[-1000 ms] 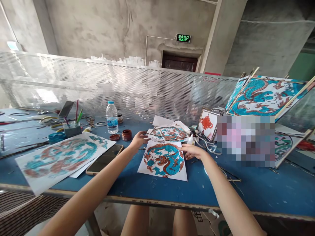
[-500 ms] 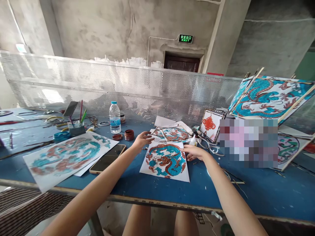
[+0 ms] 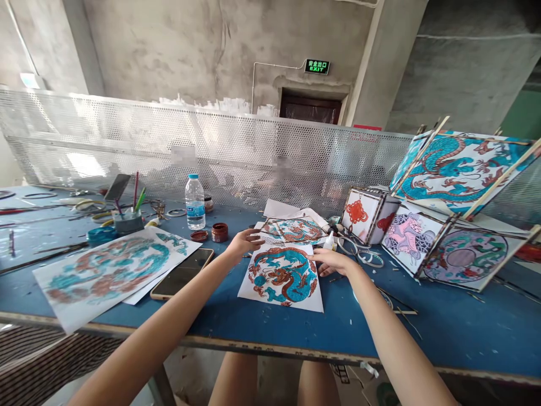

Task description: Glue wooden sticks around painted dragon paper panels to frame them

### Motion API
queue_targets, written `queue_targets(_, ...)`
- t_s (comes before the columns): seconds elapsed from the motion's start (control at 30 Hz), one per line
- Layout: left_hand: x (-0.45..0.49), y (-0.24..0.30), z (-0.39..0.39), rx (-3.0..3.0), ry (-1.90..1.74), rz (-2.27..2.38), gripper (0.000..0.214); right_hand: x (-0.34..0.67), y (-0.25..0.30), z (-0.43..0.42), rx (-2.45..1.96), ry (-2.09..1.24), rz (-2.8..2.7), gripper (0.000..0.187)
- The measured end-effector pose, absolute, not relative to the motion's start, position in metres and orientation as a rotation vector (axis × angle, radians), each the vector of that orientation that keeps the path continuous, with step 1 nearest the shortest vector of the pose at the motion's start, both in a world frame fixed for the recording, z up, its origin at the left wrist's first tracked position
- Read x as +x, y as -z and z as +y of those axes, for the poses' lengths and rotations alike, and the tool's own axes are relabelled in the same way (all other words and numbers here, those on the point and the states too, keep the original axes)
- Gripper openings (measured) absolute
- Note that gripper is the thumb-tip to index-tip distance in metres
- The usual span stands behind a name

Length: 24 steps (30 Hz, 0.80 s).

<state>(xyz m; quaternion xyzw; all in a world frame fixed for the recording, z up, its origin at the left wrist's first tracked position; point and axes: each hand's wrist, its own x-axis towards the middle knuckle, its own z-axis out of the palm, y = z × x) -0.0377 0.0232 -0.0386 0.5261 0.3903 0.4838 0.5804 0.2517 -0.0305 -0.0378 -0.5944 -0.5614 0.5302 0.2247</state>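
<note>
A white sheet painted with a turquoise and brown dragon (image 3: 287, 276) lies flat on the blue table in front of me. At its upper left corner is my left hand (image 3: 244, 243), palm down, fingers stretched out and apart. My right hand (image 3: 332, 261) rests by the sheet's right edge, its forefinger reaching onto the paper and its other fingers loosely bent. Just behind the sheet lies a thin dark-edged frame with a second dragon picture (image 3: 296, 230). A small white glue bottle (image 3: 330, 241) stands close beyond my right hand.
Left of me lie a blotchy painted sheet (image 3: 114, 270) and a phone (image 3: 183, 273). A water bottle (image 3: 195, 203), an open brown paint jar (image 3: 220, 232) and a brush cup (image 3: 128, 221) stand behind. Picture-panelled lanterns (image 3: 473, 169) crowd the right. A perforated metal screen (image 3: 236, 146) borders the back.
Everything in view has shifted slightly left. Both hands keep almost the same places at the dragon sheet. The lantern panels at right, blurred out before, now show plainly.
</note>
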Motion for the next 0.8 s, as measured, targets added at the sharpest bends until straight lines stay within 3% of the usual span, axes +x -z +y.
queue_targets(0.53,-0.040,0.039,0.023,1.357,-1.023,0.969,0.062,0.249,0.038,-0.031,-1.615,-1.436,-1.571,0.040)
queue_targets(0.7,-0.037,0.035,0.020,1.557,-1.071,1.072,0.046,0.247,0.035,-0.036,-1.553,-1.626,-1.750,0.037)
queue_targets(0.8,-0.035,0.033,0.016,1.832,-0.996,1.280,0.034,0.248,0.036,-0.033,-1.667,-1.562,-1.759,0.044)
